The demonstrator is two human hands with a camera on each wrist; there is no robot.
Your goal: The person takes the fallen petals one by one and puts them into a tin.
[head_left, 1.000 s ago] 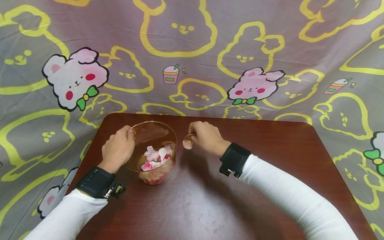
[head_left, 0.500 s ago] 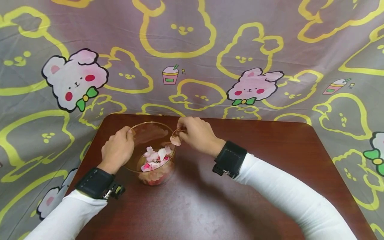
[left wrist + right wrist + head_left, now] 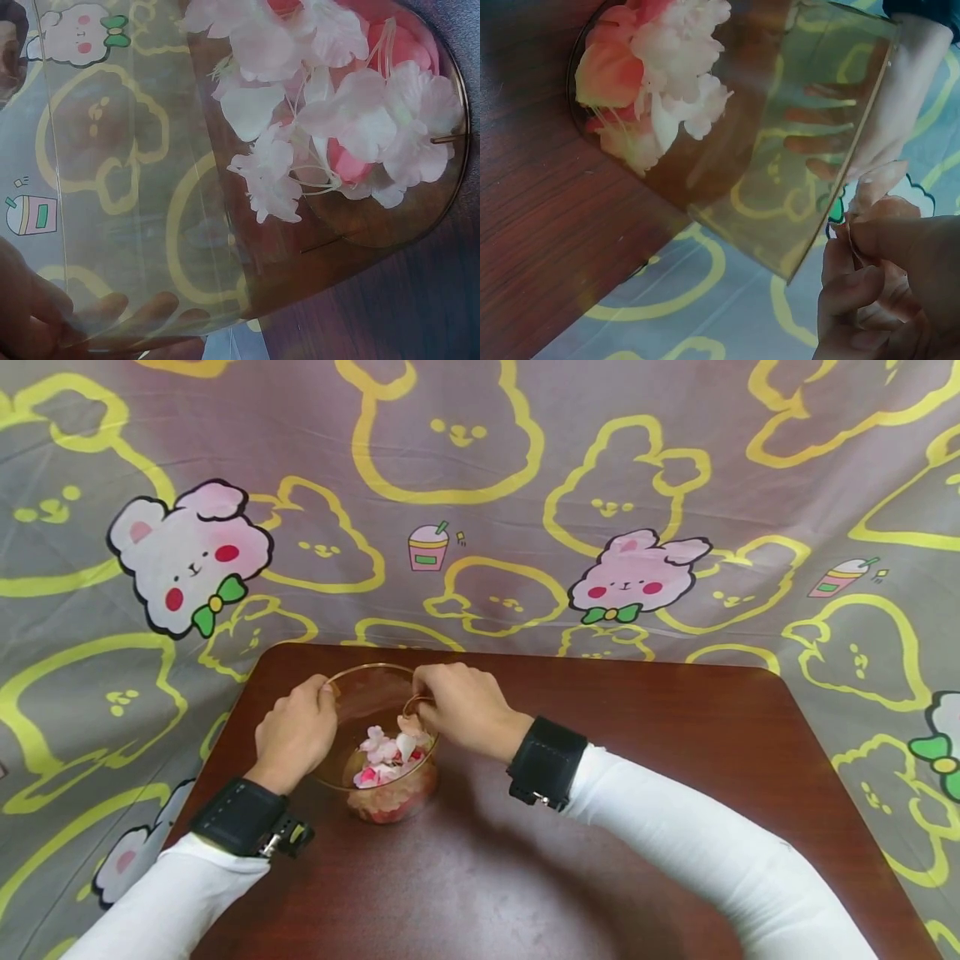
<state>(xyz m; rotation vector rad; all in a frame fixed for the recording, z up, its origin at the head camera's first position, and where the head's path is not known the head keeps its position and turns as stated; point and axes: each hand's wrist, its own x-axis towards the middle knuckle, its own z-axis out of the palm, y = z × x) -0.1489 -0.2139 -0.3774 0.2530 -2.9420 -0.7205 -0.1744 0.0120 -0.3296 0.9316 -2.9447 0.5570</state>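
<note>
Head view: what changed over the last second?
The right hand, pinching a pale petal, moved left from the table beside the glass bowl to over the bowl's rim, so the petal now sits above the pink and white flowers inside. The left hand kept its grip on the bowl's left rim; bowl and table did not move.

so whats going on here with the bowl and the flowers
A person sits at a dark wooden table with a clear glass bowl that holds pink and white flower petals. The left hand grips the bowl's rim on one side. The right hand is over the bowl's other edge, pinching a pale petal just above the pile. A cartoon bunny cloth hangs behind the table.
</note>
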